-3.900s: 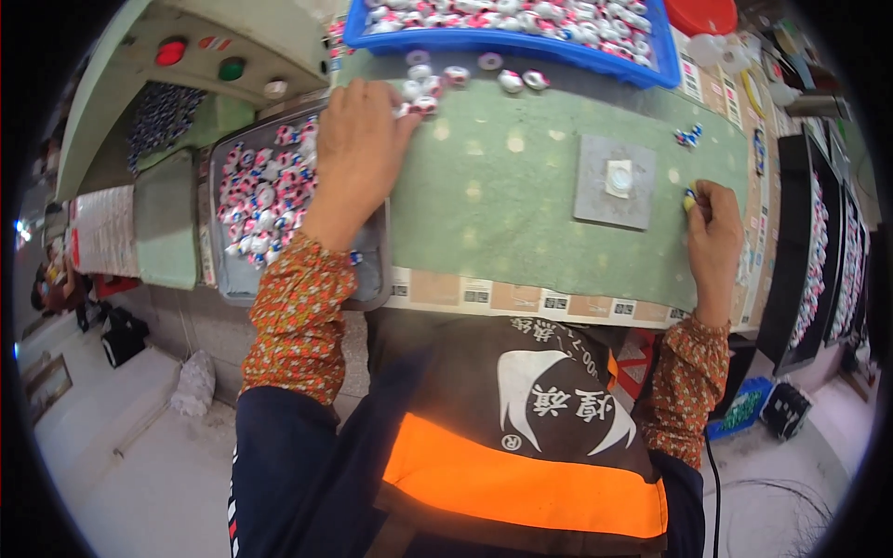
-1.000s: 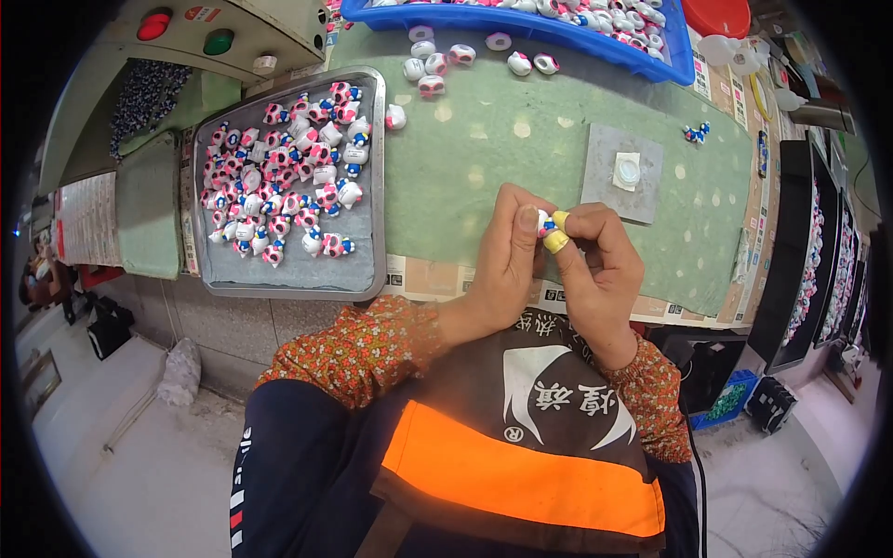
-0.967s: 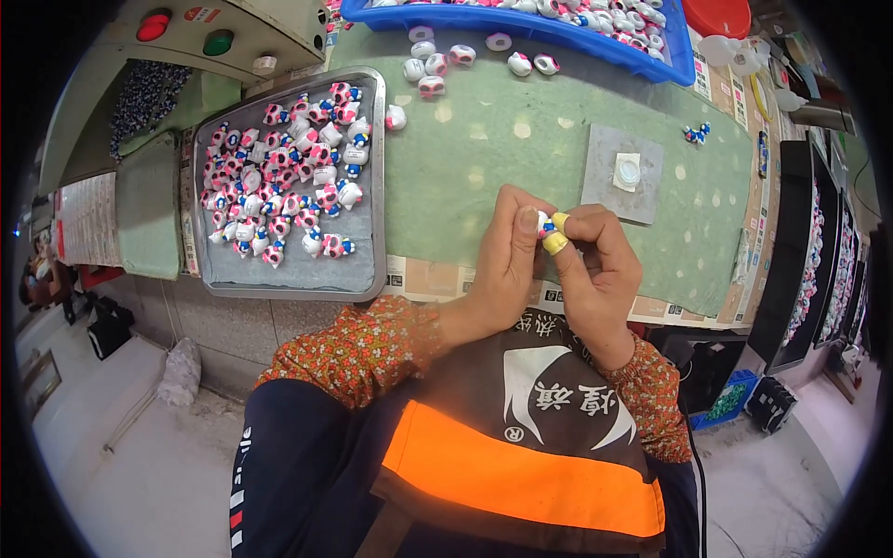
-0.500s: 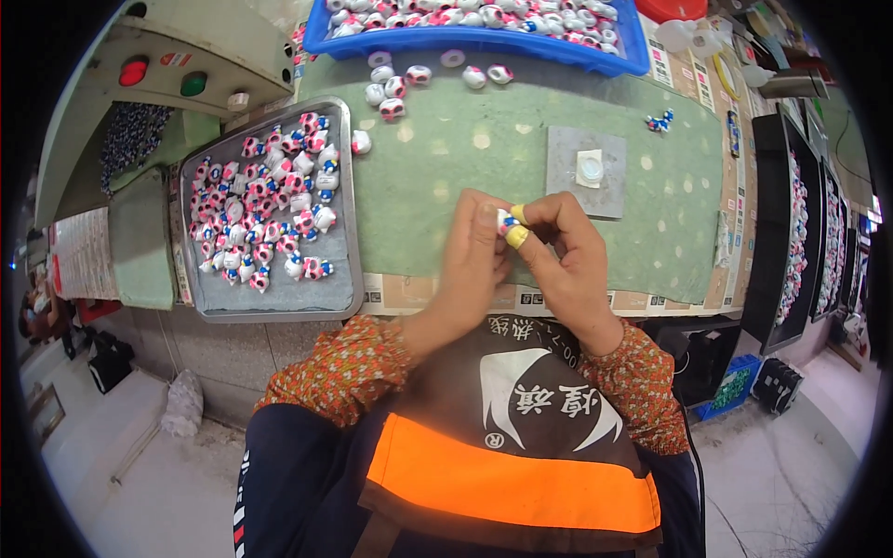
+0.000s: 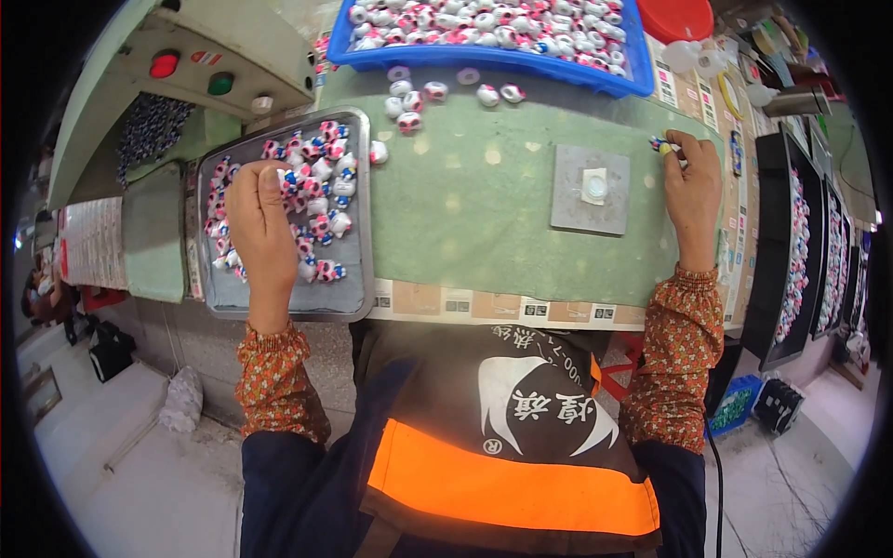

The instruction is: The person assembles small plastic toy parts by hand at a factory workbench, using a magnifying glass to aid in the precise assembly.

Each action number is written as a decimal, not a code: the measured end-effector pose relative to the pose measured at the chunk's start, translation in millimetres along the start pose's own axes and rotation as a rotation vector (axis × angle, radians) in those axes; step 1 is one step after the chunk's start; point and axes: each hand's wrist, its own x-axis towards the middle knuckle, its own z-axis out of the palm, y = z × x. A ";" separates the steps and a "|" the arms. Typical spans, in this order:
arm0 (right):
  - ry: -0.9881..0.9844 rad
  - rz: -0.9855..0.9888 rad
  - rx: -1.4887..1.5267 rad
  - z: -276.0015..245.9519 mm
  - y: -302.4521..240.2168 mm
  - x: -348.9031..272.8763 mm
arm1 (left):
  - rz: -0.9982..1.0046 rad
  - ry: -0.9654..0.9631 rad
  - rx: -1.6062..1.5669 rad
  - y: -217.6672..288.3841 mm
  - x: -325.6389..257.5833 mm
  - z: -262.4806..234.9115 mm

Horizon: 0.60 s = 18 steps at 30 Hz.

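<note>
At the left, my left hand (image 5: 258, 219) is over the grey metal tray (image 5: 364, 232), fingers curled and thumb pressed in. A small white, pink and blue toy figure (image 5: 287, 182) shows at its thumb tip; the fingers hide part of it. Many similar figures lie in the tray around and below the hand. Far to the right, my right hand (image 5: 690, 181) pinches at a small blue and white toy body (image 5: 658, 144) on the green mat (image 5: 465, 223). Yellow covers sit on its thumb and forefinger, which hide most of that piece.
A blue bin (image 5: 502, 63) full of white and pink toy heads stands at the back. Several loose heads (image 5: 409, 122) lie before it. A grey square plate (image 5: 567, 206) with a pale patch rests right of centre. Black trays (image 5: 777, 232) stand at the right.
My hands were together at the middle around one toy figure. The left has moved left over the tray with a figure; the right has reached out to the right to the blue pieces.
</note>
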 end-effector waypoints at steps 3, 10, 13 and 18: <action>0.003 -0.118 -0.092 1.9 6.9 -0.9 | 0.031 0.021 0.156 -20.3 -8.9 4.6; -0.026 -0.180 -0.083 1.6 2.7 -2.0 | 0.130 0.133 0.178 5.1 -2.7 15.0; 0.006 -0.210 -0.101 2.0 -9.1 -4.0 | 0.174 -0.045 0.167 29.8 6.0 16.9; -0.088 -0.129 -0.144 -22.7 -13.7 -19.6 | 0.242 -0.200 0.382 60.3 28.6 40.2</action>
